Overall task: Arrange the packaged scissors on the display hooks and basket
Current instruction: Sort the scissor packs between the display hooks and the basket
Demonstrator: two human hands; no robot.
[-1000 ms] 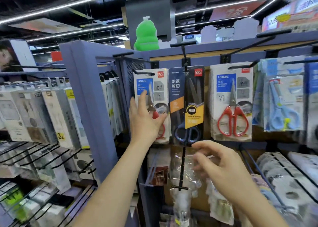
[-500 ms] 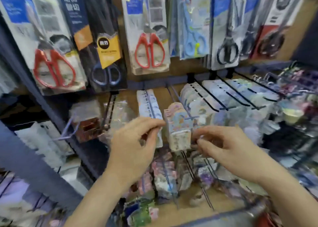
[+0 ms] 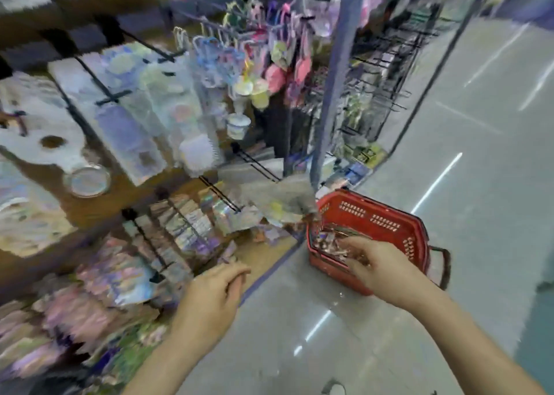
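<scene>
Our right hand [image 3: 380,266] sits in the red plastic basket [image 3: 389,218] at four o'clock, grip unclear; left hand [image 3: 209,292] loose, empty. Jumbled packets [image 3: 326,242] could snag.

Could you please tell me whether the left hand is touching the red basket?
Apart. The head view shows bare grey floor between the left hand and the red basket; only the right hand reaches over the basket.
</scene>
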